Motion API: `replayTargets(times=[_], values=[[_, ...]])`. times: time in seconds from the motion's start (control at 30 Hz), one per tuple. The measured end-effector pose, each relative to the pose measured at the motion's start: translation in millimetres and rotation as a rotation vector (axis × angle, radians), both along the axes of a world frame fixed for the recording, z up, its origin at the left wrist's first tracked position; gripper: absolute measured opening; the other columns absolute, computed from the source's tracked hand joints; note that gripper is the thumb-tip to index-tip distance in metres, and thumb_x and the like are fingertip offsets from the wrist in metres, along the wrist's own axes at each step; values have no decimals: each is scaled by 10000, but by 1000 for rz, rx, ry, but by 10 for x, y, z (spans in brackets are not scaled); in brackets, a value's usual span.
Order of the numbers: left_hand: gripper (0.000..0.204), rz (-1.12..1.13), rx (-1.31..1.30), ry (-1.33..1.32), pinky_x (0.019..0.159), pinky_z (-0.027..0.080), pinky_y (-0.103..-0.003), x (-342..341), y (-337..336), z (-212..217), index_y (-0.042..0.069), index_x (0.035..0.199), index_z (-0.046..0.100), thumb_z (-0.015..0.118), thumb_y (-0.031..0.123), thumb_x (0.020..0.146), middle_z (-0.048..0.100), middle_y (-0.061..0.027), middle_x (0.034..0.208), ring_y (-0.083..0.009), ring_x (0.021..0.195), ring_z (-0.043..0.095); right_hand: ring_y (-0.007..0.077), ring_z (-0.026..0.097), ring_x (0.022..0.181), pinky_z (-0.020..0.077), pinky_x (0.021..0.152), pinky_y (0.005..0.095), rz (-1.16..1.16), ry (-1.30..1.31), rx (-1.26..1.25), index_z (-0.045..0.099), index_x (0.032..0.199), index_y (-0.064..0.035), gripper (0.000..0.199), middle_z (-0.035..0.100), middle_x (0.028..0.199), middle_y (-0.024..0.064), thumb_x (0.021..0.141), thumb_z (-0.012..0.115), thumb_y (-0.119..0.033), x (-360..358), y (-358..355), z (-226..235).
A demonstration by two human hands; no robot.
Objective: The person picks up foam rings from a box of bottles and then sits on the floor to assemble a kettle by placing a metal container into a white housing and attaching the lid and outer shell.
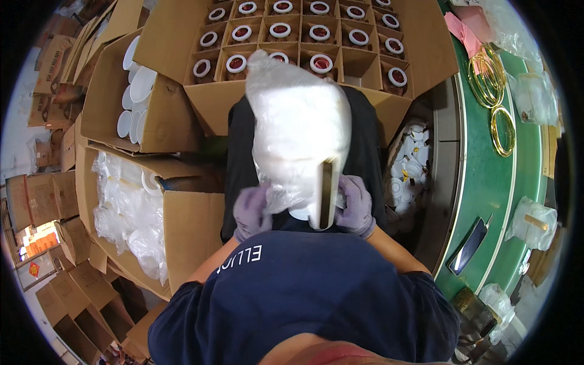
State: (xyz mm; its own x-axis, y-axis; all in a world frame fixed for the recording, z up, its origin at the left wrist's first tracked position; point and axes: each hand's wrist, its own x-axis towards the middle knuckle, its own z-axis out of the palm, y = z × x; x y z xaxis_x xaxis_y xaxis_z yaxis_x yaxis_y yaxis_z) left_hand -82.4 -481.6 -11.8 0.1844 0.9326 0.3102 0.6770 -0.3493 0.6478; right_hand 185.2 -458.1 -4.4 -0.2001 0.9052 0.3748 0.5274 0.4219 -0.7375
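On my lap, between my dark-clad knees, lies a bulky white jug-like container [301,115] wrapped in a clear plastic bag. Its loose bag corner points away from me, and a slotted, handle-like white part [326,194] with a dark inner strip faces me. My left hand [252,210], in a pale purple glove, is closed on the bag's near left side. At the near right, my gloved right hand [356,207] curls against the container beside that handle-like part. Several fingertips of both hands are hidden behind the wrapping. A bit of white rim shows between the hands.
Beyond my knees stands an open divided carton [210,100] of containers with white-ringed, red-centred tops. White round pieces fill a carton [164,115] at left, above one of bagged white items [131,213]. A green bench [486,182] at right carries golden rings [486,76] and a phone [468,246].
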Motion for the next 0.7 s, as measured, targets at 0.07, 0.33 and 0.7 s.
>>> replayTargets(times=[0.07, 0.33, 0.7], values=[[567, 123, 202, -74, 830, 520, -386, 128, 255, 287, 24, 1316, 582, 716, 70, 767, 538, -194, 1174, -323, 996, 590, 353, 641, 892, 547, 753, 408, -123, -43, 198, 619, 1150, -34, 477, 607, 1029, 190, 714, 802, -94, 19, 206, 277], [177, 59, 320, -236, 778, 512, -402, 507, 971, 1001, 70, 886, 669, 768, 91, 742, 618, -110, 993, -304, 879, 626, 260, 608, 684, 503, 635, 332, -146, 53, 160, 618, 849, -16, 132, 596, 787, 133, 734, 683, -10, -184, 897, 1133], [302, -600, -346, -131, 985, 494, -424, -321, 229, 970, 10, 1116, 701, 704, 18, 815, 665, -177, 1228, -331, 1136, 631, 264, 556, 1097, 413, 1044, 494, 580, -441, 482, 657, 1007, -95, 257, 584, 1120, 97, 787, 599, -214, 11, 218, 1427]])
